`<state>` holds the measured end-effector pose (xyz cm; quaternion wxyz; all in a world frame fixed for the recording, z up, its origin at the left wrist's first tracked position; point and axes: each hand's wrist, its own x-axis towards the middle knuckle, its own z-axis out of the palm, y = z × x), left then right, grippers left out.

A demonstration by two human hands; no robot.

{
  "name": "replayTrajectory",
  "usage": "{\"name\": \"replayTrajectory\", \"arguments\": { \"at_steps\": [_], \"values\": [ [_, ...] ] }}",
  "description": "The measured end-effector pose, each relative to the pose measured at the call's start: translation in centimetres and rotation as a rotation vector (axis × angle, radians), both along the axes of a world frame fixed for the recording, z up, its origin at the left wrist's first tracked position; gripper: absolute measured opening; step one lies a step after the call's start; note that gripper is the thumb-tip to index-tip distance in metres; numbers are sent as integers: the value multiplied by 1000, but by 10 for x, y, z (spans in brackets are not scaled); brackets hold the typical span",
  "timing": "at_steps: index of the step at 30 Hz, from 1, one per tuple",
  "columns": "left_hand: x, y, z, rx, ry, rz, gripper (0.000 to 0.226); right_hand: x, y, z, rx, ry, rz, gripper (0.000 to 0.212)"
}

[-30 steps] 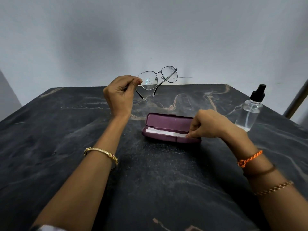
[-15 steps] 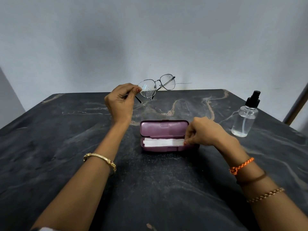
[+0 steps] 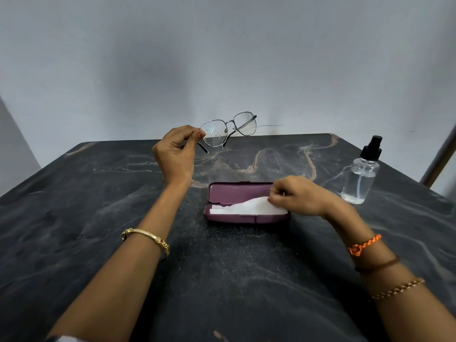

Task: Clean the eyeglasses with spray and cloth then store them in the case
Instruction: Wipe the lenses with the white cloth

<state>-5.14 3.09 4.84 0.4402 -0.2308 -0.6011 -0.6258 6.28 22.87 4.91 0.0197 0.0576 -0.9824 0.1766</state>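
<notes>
The glasses (image 3: 228, 130) were thin, dark metal-framed, with rounded lenses and droplets speckling both lenses. They hung in the air above the far part of the table (image 3: 98, 218), clear of its surface, tilted so the lens nearer the left hand (image 3: 176, 154) sat lower. That hand pinched them at the hinge end of the nearer lens, thumb and forefinger closed on the frame, with one dark temple tip poking out just below the fingers.

The case (image 3: 246, 206), plum-coloured and oblong, lay open in the middle of the table, its lid standing up at the back. A white cloth (image 3: 246, 208) lay along the tray, its right end lifted. The right hand (image 3: 299, 196) was closed on that raised end, fingertips pinched together over the right side of the case.

A clear spray bottle (image 3: 360, 178) with a black pump top stood upright near the right edge, well apart from the case, holding some clear liquid. Nothing stood between the glasses and the case.

The right hand covered the right end of the case and of the cloth, so how the cloth sat there could not be seen. The folded far temple blurred against the wall (image 3: 222, 58). A pale bit of sleeve was cut off at the bottom edge.
</notes>
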Motion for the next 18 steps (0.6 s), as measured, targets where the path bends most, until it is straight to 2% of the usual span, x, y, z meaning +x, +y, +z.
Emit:
{"name": "replayTrajectory", "arguments": {
  "at_steps": [2, 5, 9, 12, 14, 17, 18],
  "values": [
    [-1, 0, -1, 17, -7, -2, 16, 0, 1, 2, -185, 35, -8, 24],
    [-1, 0, 0, 32, -25, -17, 17, 0, -1, 4, -587, 18, -77, 23],
    [2, 1, 3, 53, -34, -34, 20, -4, -7, 9, -1284, -162, -212, 27],
    [7, 3, 5, 88, -45, -53, 23, -3, -8, 12, -1666, -240, -220, 35],
    [10, 5, 6, 85, -39, -65, 23, -4, -7, 10, -1879, -185, -222, 40],
    [16, 9, 7, 57, -14, -74, 22, -6, -4, 9, -2138, 31, -239, 60],
    [18, 12, 7, 48, -4, -83, 22, -7, -4, 10, -2219, 107, -241, 60]
  ]
}}
